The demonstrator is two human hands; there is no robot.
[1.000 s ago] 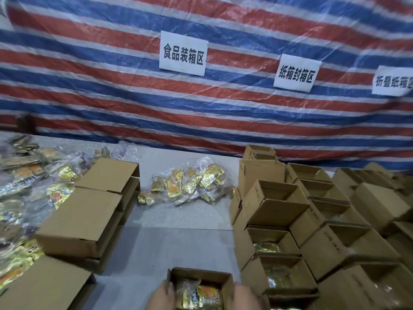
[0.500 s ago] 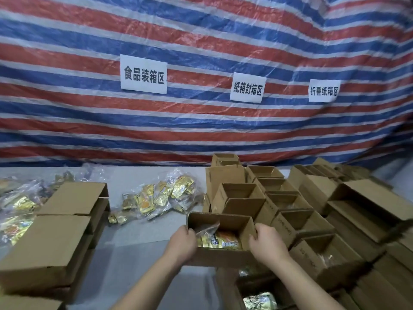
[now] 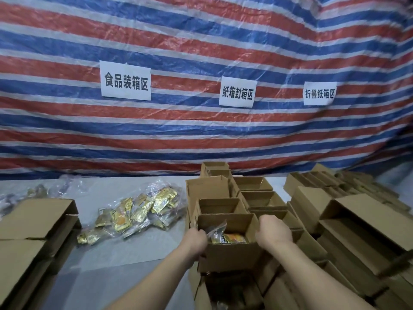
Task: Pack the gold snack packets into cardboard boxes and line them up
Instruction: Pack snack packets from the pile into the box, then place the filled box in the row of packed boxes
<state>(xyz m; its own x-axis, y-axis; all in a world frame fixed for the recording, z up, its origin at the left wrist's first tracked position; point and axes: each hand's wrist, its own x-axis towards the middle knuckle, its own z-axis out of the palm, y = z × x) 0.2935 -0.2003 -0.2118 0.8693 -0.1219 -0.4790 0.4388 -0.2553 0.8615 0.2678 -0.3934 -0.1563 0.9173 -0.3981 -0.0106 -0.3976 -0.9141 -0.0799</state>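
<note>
A striped tarpaulin (image 3: 201, 135) bears three white paper signs (image 3: 125, 80).

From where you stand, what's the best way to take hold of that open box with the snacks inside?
By its two short side walls, one hand from each side, as here: the left hand and right hand grip the filled box at its upper edges. The top is open and packets lie inside, so holding it level keeps them in.
</note>
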